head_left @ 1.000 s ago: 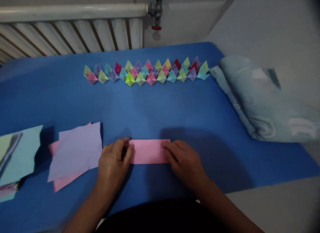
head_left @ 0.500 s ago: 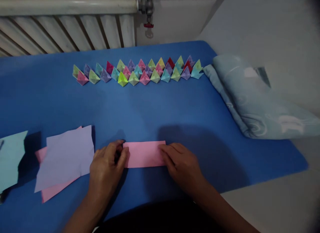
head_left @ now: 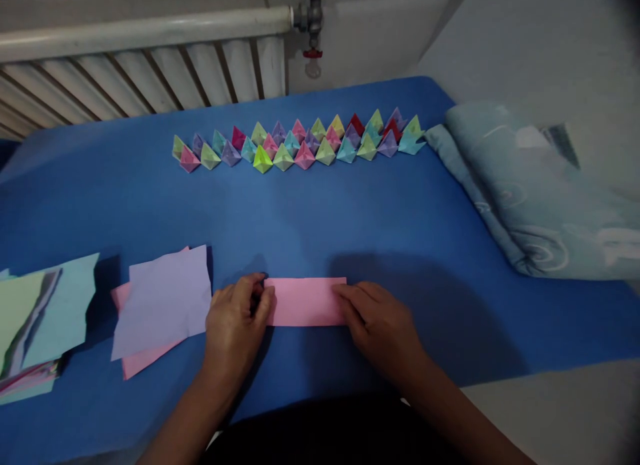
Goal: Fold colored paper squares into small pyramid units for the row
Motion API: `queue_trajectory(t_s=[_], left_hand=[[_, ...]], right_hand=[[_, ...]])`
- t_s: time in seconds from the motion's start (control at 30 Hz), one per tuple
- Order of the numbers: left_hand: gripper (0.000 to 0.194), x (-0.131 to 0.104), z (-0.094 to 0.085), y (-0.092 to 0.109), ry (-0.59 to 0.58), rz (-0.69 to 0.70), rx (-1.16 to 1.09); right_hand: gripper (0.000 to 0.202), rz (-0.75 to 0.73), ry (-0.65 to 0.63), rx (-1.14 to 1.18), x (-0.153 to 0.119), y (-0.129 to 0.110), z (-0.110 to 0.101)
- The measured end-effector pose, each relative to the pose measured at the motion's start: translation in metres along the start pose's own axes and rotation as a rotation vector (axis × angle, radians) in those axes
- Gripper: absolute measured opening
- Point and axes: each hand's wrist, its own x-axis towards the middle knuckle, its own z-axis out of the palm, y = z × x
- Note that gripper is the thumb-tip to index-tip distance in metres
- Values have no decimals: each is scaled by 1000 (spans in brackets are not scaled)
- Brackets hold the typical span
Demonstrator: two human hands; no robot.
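A pink sheet of paper [head_left: 306,302], folded into a long rectangle, lies flat in front of me. At its left end my left hand [head_left: 239,318] pinches the short edge between thumb and fingers. My right hand [head_left: 376,325] grips the opposite end, fingertips resting on the paper near its right edge. Just left of my left hand is a lilac square sheet [head_left: 163,302] on top of a pink one [head_left: 145,364], their edges wavy and not lined up.
Several folded paper pieces [head_left: 305,156] in mixed colours stand in rows toward the back of the blue surface [head_left: 280,218]. A thick stack of coloured paper [head_left: 65,312] lies far left. A folded pale-blue cloth [head_left: 520,192] is at right; a radiator [head_left: 200,68] stands behind.
The view has swung a little left, so more of the paper stack shows. Both hands keep the same hold on the pink paper.
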Motion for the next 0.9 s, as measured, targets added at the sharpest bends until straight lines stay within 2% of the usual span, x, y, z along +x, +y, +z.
queue_trajectory(t_s=[0.17, 0.33, 0.47, 0.53, 0.63, 0.7, 0.8, 0.9], left_hand=[[23, -2, 4, -2, 43, 85, 61], [23, -3, 11, -4, 194, 317, 231], [20, -1, 10, -4, 142, 564, 387], [21, -1, 8, -2, 100, 627, 428], [24, -8, 4, 9, 47, 613, 481], [26, -16, 4, 20, 11, 534, 513], [46, -27, 7, 36, -24, 391, 531], [48, -33, 7, 37, -32, 308, 506]], right_hand=[[23, 5, -24, -50, -2, 0, 2], [23, -11, -41, -122, -4, -1, 1], [25, -30, -57, -194, -6, -3, 1], [27, -44, -48, -223, -9, -3, 1], [32, -80, -18, -269, -15, -3, 3], [34, -80, -22, -296, -19, -3, 5], [37, -63, -75, -312, -22, -3, 5], [39, -52, -129, -305, -21, -4, 3]])
